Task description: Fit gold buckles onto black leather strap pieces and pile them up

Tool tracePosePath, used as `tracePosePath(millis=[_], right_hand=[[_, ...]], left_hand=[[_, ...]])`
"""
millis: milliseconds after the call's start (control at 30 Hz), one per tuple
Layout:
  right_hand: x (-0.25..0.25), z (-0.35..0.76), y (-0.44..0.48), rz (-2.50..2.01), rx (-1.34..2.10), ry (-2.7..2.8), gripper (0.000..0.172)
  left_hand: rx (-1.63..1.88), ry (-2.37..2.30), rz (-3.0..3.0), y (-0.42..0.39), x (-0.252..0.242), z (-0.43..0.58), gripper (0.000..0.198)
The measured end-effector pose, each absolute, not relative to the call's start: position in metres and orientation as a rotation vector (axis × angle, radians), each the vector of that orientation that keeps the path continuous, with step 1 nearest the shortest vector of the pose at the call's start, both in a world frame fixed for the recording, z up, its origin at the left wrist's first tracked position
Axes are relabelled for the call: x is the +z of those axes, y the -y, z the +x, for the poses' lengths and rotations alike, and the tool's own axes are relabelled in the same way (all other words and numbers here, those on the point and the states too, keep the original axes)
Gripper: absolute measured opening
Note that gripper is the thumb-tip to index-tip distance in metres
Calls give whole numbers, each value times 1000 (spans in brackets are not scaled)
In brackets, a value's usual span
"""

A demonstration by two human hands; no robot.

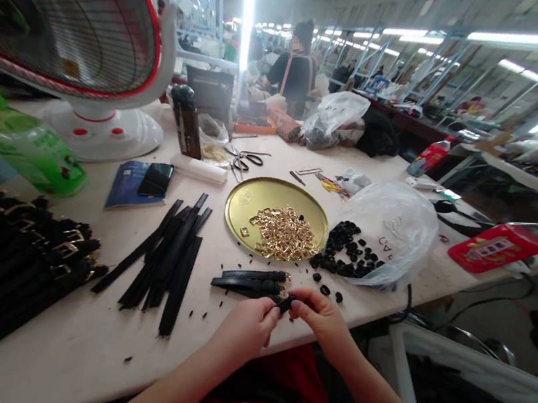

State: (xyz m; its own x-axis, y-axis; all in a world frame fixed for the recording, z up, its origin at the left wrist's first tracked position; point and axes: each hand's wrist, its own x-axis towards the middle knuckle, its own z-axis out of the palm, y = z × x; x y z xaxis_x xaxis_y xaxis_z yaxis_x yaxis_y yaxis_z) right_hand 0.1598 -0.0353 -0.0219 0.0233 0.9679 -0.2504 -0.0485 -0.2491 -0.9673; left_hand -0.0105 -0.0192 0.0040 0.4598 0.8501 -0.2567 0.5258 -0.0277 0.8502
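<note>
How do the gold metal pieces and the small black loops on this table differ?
The gold pieces are shiny; the black loops are dark. The gold pieces lie on a round tray; the loops lie at the plastic bag, some loose on the table. Both are small and numerous, mostly heaped together.
</note>
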Motion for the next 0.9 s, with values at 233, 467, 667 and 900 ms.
tracePosePath(millis=[233, 467, 667, 900], right_hand=[[-16, 161, 42, -1346, 1505, 1212, 19], [-15, 164, 54, -1312, 1615, 1008, 21], [-20, 144, 60, -1160, 1668, 836, 19], [-28, 129, 50, -1107, 1768, 868, 22]], left_hand=[[294, -1139, 1914, 24, 16, -12, 27], [221, -1068, 1680, 40, 14, -21, 28], [333, -1133, 1582, 45, 19, -20, 25], [534, -1131, 1441, 31, 7, -12, 53]])
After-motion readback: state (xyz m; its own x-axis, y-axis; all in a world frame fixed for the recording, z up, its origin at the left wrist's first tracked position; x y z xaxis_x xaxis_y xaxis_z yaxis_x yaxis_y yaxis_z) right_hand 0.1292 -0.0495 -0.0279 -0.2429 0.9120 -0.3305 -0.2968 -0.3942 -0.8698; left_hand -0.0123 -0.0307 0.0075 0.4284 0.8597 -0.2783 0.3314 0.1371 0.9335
